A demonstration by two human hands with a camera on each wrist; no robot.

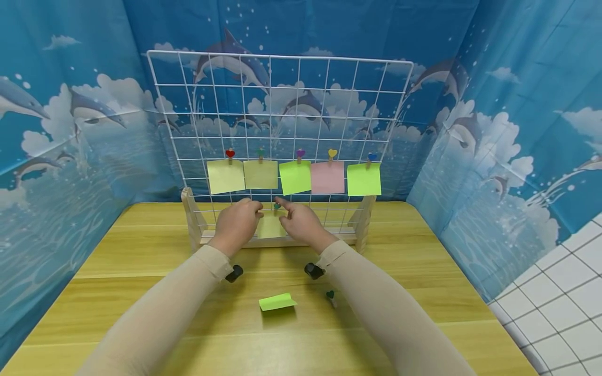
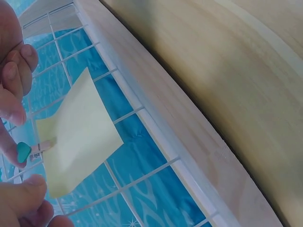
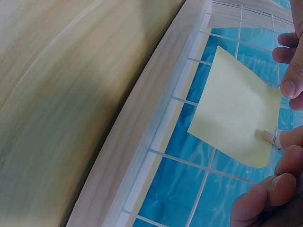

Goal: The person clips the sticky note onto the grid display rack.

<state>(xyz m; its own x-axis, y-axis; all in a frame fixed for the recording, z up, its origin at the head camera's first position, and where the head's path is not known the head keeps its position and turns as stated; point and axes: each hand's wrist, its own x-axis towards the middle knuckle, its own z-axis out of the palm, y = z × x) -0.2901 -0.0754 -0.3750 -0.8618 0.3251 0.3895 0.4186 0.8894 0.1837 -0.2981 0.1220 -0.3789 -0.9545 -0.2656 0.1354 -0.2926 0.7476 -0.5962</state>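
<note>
A pale yellow sticky note (image 1: 271,225) hangs low on the white wire grid (image 1: 282,57), held by a small wooden clothespin with a green heart (image 2: 23,152). My left hand (image 1: 239,221) is at the note's upper left corner; in the right wrist view its thumb (image 3: 289,89) and a finger pinch that corner. On the other side, my right hand (image 1: 301,220) extends its index finger against the heart clothespin, thumb apart from it and other fingers curled. In the right wrist view that finger covers the heart.
Above, several sticky notes, including a pink one (image 1: 327,177), hang in a row from heart clothespins. A bright green note (image 1: 276,302) and another green-heart clothespin (image 1: 331,297) lie on the wooden table (image 1: 400,313). Wooden feet (image 1: 190,216) support the grid.
</note>
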